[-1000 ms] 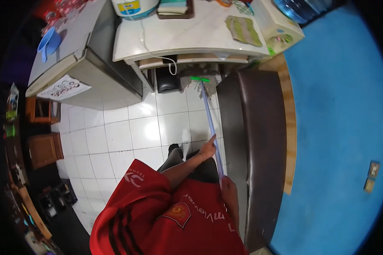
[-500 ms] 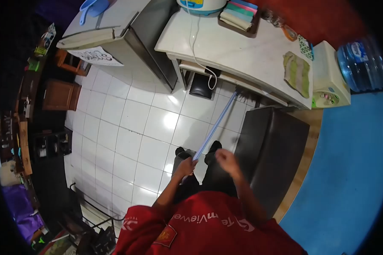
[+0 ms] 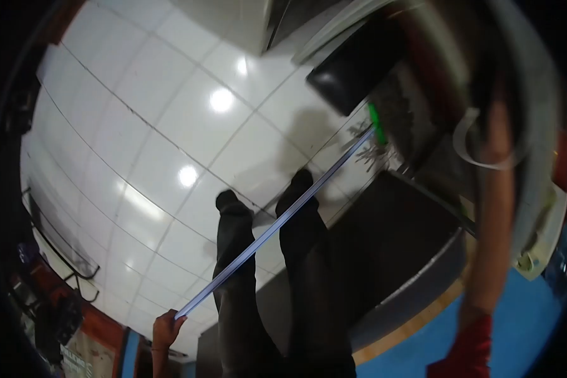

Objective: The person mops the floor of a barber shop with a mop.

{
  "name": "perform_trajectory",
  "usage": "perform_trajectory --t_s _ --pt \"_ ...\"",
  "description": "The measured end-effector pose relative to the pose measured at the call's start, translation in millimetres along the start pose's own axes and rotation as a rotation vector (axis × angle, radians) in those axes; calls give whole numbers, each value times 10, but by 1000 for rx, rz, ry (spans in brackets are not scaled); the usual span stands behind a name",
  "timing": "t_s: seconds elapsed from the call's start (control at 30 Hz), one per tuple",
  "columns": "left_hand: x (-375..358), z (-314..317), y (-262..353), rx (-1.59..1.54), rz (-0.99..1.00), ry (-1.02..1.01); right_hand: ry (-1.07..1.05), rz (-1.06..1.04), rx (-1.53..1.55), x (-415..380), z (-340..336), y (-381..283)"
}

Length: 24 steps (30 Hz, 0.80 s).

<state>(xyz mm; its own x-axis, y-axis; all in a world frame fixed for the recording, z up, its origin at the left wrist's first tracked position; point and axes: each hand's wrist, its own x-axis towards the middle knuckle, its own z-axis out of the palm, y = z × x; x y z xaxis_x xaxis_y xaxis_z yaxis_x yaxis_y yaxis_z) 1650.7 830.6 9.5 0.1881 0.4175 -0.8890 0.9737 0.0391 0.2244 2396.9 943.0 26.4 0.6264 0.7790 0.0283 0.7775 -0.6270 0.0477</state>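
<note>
A long light-blue broom handle [image 3: 277, 223] runs diagonally across the view, in front of both dark-trousered legs. Its lower-left end is in my left hand [image 3: 166, 329], with the fingers wrapped round it. At the far end, a green broom head [image 3: 377, 124] with dark, spread bristles lies on the tiles beside a black padded object [image 3: 353, 69]. My right arm reaches up along the right side to the table edge, near a white cable loop [image 3: 469, 142]. Blur and shadow hide the fingers of my right hand [image 3: 499, 104].
A dark padded bench [image 3: 390, 233] stands to the right of my legs, beside a blue surface [image 3: 422, 343]. White floor tiles [image 3: 170, 120] spread across the left. A black metal frame [image 3: 63, 258] is at the far left.
The view has tilted down and turned. My right hand has gone from near my lap up to the table edge. My left hand, still round the handle, now appears farther left; the green broom head shows.
</note>
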Motion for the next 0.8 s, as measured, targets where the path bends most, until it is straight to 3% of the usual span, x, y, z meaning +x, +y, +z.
perform_trajectory --t_s 0.13,0.17,0.23,0.3,0.37,0.43,0.5,0.53,0.67,0.7,0.73,0.8 --pt "410 275 64 -115 -12 16 -8 -363 676 185 -115 -475" --pt "554 343 95 -84 26 54 -77 -1020 -35 305 -271 -292" --pt "840 472 158 -97 50 44 -244 -720 -121 57 -355 -595" --pt "1173 574 323 -34 152 98 -214 -601 -132 -28 -347 -616" --pt "1478 542 688 -129 88 16 -218 -614 -31 -80 -321 -539" --pt "1612 566 1020 -165 89 -3 -199 -604 80 -89 -444 -210" --pt "1678 576 1323 -161 93 -18 -349 -353 136 -26 -672 359" --pt "1688 560 1367 -160 97 -11 -341 -352 137 -44 -740 473" --pt "1535 641 1319 -129 29 -62 -244 -429 -324 -72 -909 867" --pt "1481 663 1233 -143 68 12 -224 -449 -444 -63 -927 939" --pt "1442 666 1161 -157 102 83 -237 -391 -358 -157 -886 768" --pt "1446 536 1063 -131 -20 -5 -252 -410 -361 -39 -756 892"
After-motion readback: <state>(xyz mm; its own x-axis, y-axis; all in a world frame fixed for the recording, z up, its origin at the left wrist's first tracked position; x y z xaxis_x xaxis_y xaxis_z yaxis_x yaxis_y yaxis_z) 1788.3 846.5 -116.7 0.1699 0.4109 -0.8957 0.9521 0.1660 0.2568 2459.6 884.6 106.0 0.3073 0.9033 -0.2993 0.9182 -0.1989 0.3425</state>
